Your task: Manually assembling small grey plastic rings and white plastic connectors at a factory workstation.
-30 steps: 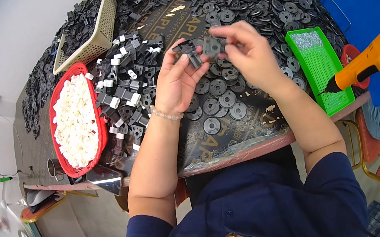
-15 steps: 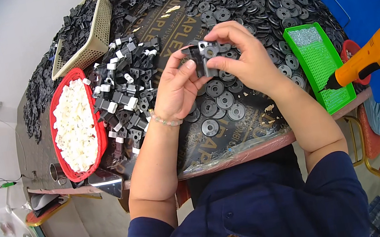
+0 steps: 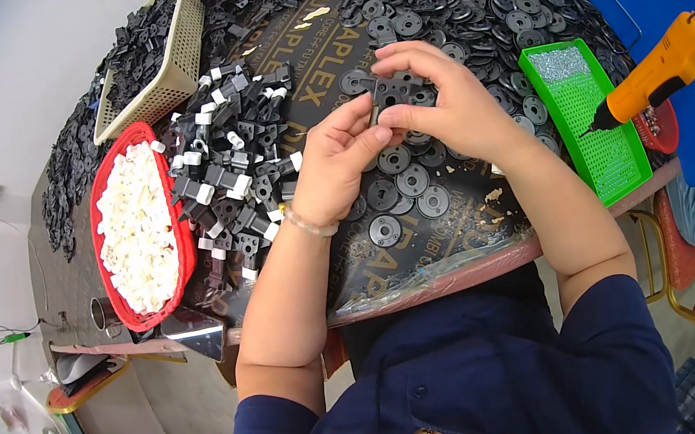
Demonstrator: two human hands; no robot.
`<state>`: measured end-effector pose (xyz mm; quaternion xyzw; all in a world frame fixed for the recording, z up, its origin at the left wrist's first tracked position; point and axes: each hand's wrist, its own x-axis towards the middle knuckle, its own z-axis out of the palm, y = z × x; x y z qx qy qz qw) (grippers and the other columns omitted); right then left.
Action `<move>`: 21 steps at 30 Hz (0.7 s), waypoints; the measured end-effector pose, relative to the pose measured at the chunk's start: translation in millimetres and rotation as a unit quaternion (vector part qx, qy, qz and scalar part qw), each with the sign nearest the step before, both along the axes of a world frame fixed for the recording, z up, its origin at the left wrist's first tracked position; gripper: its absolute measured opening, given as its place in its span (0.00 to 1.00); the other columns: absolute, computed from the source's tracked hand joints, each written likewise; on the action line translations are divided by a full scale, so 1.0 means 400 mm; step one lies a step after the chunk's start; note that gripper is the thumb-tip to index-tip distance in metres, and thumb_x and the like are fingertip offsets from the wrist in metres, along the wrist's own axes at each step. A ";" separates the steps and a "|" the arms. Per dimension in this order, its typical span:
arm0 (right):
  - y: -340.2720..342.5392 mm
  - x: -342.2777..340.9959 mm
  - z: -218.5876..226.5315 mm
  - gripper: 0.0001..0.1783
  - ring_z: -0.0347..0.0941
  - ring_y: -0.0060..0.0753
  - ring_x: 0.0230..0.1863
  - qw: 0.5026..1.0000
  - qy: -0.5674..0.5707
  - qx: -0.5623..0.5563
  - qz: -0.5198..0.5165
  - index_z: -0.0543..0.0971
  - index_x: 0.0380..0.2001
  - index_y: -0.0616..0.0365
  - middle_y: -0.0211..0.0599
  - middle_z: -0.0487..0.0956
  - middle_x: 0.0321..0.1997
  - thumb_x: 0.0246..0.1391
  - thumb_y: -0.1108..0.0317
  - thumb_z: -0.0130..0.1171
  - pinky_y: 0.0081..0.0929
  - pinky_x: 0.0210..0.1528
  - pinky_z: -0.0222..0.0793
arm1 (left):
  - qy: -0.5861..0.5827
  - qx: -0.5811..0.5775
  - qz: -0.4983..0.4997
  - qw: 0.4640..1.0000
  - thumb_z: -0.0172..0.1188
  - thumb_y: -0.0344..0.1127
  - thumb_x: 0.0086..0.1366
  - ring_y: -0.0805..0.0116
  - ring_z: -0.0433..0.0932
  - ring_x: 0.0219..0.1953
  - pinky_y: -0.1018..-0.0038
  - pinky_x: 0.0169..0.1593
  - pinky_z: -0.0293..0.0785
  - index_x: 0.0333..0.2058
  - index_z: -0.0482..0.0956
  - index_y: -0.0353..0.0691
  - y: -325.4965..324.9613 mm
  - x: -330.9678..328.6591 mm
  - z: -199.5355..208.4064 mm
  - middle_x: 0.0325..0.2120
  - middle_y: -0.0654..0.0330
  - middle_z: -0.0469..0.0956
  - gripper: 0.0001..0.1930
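Over the middle of the table, a small black plastic part with a hole in it [image 3: 389, 94] is between my two hands. My left hand [image 3: 333, 162] is closed at its near left side, thumb and fingertips together. From the right, the thumb and curled fingers of my right hand [image 3: 453, 103] grip the same part. Fingers hide some of its shape. Round black discs with centre holes [image 3: 413, 180] lie beneath and beside the hands. Left of them is a heap of black plastic pieces with white ends [image 3: 217, 179].
A red basket [image 3: 185, 244] holds small white pieces. Behind it stands a cream crate [image 3: 182, 77] of black parts. At right, an orange electric screwdriver [image 3: 653, 74] hangs over a green tray [image 3: 538, 79] of small metal screws, beside a red bowl [image 3: 669, 128]. Black parts cover the far table.
The black part has been turned between my hands, showing a different side. My left hand has moved closer to the right one and its fingers have closed in. The screwdriver has swung slightly.
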<state>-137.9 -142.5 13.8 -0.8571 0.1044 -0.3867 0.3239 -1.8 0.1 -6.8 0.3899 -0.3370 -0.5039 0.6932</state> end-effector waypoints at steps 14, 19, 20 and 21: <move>-0.013 -0.066 0.122 0.20 0.74 0.31 0.31 0.960 0.229 0.159 0.020 0.78 0.33 0.66 0.37 0.79 0.30 0.47 0.58 0.70 0.29 0.37 0.71 | -0.231 0.059 0.097 0.966 0.59 0.25 0.67 0.76 0.79 0.34 0.80 0.40 0.77 0.45 0.75 0.29 0.011 0.005 0.019 0.36 0.58 0.81 0.10; -0.066 -0.148 0.065 0.25 0.78 0.51 0.34 0.841 0.535 -0.045 -0.062 0.79 0.29 0.62 0.46 0.81 0.27 0.30 0.58 0.77 0.38 0.37 0.74 | -0.162 0.045 0.151 0.974 0.57 0.27 0.68 0.77 0.77 0.31 0.81 0.37 0.74 0.45 0.74 0.31 0.004 0.038 0.017 0.34 0.57 0.82 0.09; -0.058 -0.144 0.058 0.25 0.78 0.51 0.34 0.842 0.535 -0.045 -0.062 0.79 0.29 0.62 0.46 0.81 0.27 0.30 0.58 0.77 0.38 0.37 0.74 | -0.123 0.035 0.156 0.980 0.58 0.29 0.68 0.74 0.79 0.33 0.79 0.39 0.75 0.44 0.75 0.34 0.000 0.042 0.007 0.35 0.56 0.82 0.08; -0.043 -0.136 0.053 0.23 0.79 0.51 0.36 0.833 0.549 -0.056 -0.042 0.79 0.29 0.62 0.46 0.81 0.28 0.29 0.61 0.77 0.40 0.39 0.75 | -0.124 0.035 0.156 0.979 0.58 0.29 0.68 0.74 0.79 0.33 0.79 0.39 0.75 0.44 0.75 0.34 -0.005 0.049 -0.004 0.35 0.56 0.82 0.08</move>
